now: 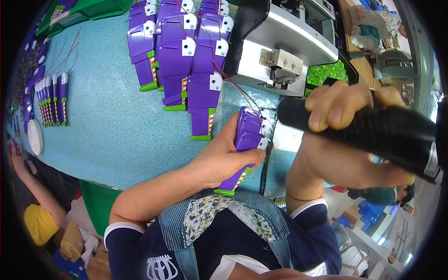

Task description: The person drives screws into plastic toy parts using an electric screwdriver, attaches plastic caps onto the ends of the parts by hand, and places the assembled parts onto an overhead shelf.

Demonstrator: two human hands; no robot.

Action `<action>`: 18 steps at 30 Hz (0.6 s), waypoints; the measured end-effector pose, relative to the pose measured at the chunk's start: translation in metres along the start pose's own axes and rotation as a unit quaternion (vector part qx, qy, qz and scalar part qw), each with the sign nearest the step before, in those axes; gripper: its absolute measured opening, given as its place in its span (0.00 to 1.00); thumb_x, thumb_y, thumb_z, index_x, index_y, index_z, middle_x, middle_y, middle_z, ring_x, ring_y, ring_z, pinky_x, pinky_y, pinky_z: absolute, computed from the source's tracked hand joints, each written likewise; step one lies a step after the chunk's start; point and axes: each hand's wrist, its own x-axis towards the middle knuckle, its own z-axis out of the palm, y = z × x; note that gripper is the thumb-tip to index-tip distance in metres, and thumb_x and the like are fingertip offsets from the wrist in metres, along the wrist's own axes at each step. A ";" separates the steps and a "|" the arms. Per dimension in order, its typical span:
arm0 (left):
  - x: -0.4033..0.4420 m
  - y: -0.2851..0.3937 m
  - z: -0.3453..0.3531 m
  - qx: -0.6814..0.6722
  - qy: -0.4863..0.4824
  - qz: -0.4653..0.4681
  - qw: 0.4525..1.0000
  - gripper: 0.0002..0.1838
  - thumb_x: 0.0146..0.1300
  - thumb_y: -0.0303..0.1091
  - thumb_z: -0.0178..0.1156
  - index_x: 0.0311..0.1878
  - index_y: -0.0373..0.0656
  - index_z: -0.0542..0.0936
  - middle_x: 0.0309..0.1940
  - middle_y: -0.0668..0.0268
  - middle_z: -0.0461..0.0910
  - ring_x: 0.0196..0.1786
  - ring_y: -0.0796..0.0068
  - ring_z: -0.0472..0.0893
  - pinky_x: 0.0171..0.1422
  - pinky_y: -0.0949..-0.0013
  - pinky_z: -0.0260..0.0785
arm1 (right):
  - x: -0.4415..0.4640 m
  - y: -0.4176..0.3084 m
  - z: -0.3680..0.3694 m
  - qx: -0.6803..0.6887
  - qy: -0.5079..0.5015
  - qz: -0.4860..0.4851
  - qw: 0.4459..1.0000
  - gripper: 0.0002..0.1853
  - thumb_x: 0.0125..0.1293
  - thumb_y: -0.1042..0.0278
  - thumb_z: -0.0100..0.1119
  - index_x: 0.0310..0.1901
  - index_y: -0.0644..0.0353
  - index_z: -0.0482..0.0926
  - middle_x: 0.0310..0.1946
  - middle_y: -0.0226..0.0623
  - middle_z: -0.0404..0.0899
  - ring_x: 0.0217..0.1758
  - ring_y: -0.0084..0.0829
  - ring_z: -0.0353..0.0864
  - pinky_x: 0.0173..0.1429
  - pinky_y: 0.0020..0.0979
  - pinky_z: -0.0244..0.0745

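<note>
My left hand [217, 163] is closed around a purple plastic toy wing piece [248, 135] with white, green and red-striped parts, holding it near the table's front edge. Thin red and dark wires run up from its top end. In my right hand [338, 156], fingers wrapped round it, is a black electric screwdriver [396, 133], tilted nearly level, somewhat blurred. Its narrower front end points left, toward the wing piece; whether it touches cannot be told. Beyond my left hand, overlapping rows of similar purple wing pieces [203, 88] lie on the table.
A metal machine [280, 51] stands at the back right, beside a bin of green parts [329, 72]. More slim purple pieces [53, 100] and a white round lid [35, 136] lie left on the blue table [102, 140]. Another person's arm [44, 196] is at far left.
</note>
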 end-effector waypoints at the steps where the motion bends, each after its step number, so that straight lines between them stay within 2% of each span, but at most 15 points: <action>1: 0.000 -0.002 0.000 0.001 -0.006 0.008 1.000 0.31 0.53 0.20 0.63 0.59 0.39 0.61 0.34 0.65 0.74 0.31 0.77 0.76 0.35 0.72 0.71 | -0.005 -0.003 0.011 0.022 0.037 0.021 0.999 0.50 0.54 0.15 0.37 0.58 0.58 0.65 0.25 0.38 0.73 0.21 0.32 0.72 0.32 0.35 0.68; 4: -0.001 -0.002 0.002 0.013 -0.018 0.027 0.999 0.31 0.53 0.20 0.63 0.59 0.39 0.61 0.33 0.65 0.74 0.31 0.77 0.76 0.35 0.72 0.71 | -0.011 0.007 0.006 0.037 -0.022 -0.001 0.999 0.50 0.53 0.15 0.37 0.58 0.59 0.65 0.25 0.39 0.73 0.20 0.33 0.72 0.31 0.35 0.68; 5: -0.002 -0.002 0.003 0.024 -0.024 0.037 0.999 0.31 0.53 0.20 0.63 0.59 0.39 0.61 0.33 0.65 0.74 0.30 0.77 0.76 0.34 0.72 0.70 | -0.015 0.004 0.010 0.024 0.006 0.039 0.999 0.50 0.53 0.15 0.38 0.58 0.59 0.65 0.25 0.40 0.73 0.20 0.33 0.72 0.31 0.36 0.68; 6: -0.002 -0.001 0.003 0.024 -0.023 0.039 0.999 0.31 0.53 0.20 0.63 0.59 0.39 0.61 0.33 0.65 0.74 0.30 0.77 0.76 0.34 0.72 0.70 | -0.016 0.005 0.011 0.026 0.005 0.039 0.999 0.50 0.53 0.15 0.38 0.58 0.59 0.65 0.25 0.40 0.73 0.20 0.33 0.72 0.31 0.36 0.68; 16: -0.002 -0.003 0.001 0.046 -0.028 0.028 0.998 0.32 0.52 0.23 0.64 0.59 0.39 0.60 0.33 0.65 0.74 0.32 0.78 0.76 0.35 0.72 0.70 | -0.019 0.013 0.008 0.036 -0.016 0.022 0.999 0.50 0.54 0.16 0.39 0.59 0.60 0.64 0.26 0.40 0.75 0.22 0.32 0.74 0.33 0.36 0.70; 18: -0.001 -0.001 0.001 0.043 -0.029 0.028 0.998 0.32 0.52 0.23 0.64 0.59 0.38 0.61 0.33 0.65 0.74 0.32 0.78 0.76 0.35 0.72 0.71 | -0.006 0.009 0.006 0.029 -0.005 -0.005 1.000 0.51 0.54 0.17 0.40 0.61 0.61 0.63 0.27 0.40 0.75 0.23 0.31 0.75 0.33 0.35 0.70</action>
